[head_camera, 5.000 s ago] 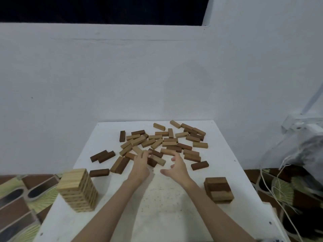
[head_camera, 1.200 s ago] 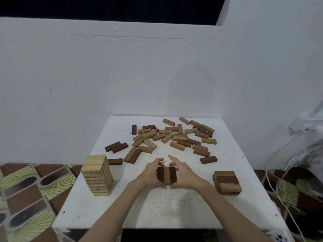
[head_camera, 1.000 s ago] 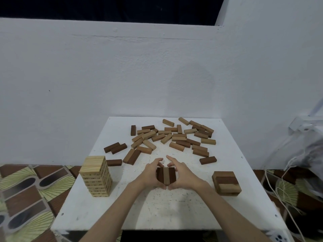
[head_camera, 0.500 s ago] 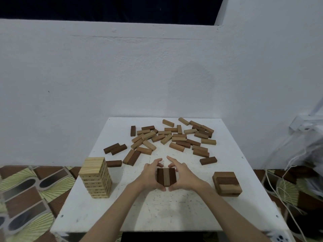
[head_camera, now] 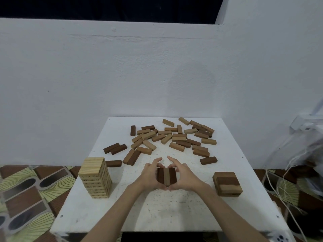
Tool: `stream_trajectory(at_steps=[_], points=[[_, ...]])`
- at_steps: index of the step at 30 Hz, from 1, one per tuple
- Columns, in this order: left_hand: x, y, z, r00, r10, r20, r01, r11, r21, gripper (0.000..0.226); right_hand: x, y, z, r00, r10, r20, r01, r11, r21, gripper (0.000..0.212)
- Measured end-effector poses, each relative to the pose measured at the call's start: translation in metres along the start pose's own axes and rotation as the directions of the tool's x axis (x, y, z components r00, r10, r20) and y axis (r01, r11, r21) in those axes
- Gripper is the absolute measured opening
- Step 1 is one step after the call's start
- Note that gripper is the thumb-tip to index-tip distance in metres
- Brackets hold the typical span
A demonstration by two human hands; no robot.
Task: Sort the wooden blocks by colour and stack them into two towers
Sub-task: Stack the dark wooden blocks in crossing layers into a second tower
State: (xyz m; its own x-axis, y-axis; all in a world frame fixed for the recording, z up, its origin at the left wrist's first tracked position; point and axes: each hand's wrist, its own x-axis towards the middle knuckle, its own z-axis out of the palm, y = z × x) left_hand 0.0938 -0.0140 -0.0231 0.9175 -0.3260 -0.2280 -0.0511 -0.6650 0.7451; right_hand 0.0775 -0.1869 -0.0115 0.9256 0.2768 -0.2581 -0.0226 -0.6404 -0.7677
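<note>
Three blocks (head_camera: 166, 177), squared since a second ago, sit clamped between left hand (head_camera: 151, 175) and right hand (head_camera: 181, 176) near the table's (head_camera: 174, 212) front edge. Likely next layer for the dark stack (head_camera: 227, 184).

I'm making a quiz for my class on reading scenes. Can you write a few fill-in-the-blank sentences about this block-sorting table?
1. The two hands, left hand and right hand, press together a row of ____ blocks.
2. In that row, the middle block is ____ than its two neighbours.
3. The tall light tower stands on the ____ side of the table.
4. The short dark stack stands on the person's ____ side.

Missing words: three; lighter; left; right
</note>
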Motion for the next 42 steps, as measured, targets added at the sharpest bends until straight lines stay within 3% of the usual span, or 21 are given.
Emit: stream_trajectory(at_steps=[11, 17, 28, 42], points=[[-0.004, 0.038, -0.002, 0.991, 0.125, -0.055, -0.119, 0.988, 0.093, 0.111, -0.020, -0.003, -0.035, 0.996, -0.075, -0.043, 0.073, 0.996, -0.048, 0.110], [-0.006, 0.075, 0.020, 0.972, 0.222, -0.076, -0.218, 0.974, 0.060, 0.110, -0.049, 0.011, -0.075, 0.994, -0.082, -0.077, 0.074, 0.992, -0.104, 0.109], [0.007, 0.129, 0.089, 0.963, 0.265, -0.045, -0.264, 0.964, 0.031, 0.113, -0.098, 0.059, -0.129, 0.994, 0.012, -0.112, -0.032, 0.984, -0.178, 0.107], [0.018, 0.142, 0.122, 0.962, 0.268, -0.049, -0.265, 0.963, 0.054, 0.110, -0.107, 0.092, -0.141, 0.993, 0.056, -0.103, -0.063, 0.996, -0.066, 0.105]])
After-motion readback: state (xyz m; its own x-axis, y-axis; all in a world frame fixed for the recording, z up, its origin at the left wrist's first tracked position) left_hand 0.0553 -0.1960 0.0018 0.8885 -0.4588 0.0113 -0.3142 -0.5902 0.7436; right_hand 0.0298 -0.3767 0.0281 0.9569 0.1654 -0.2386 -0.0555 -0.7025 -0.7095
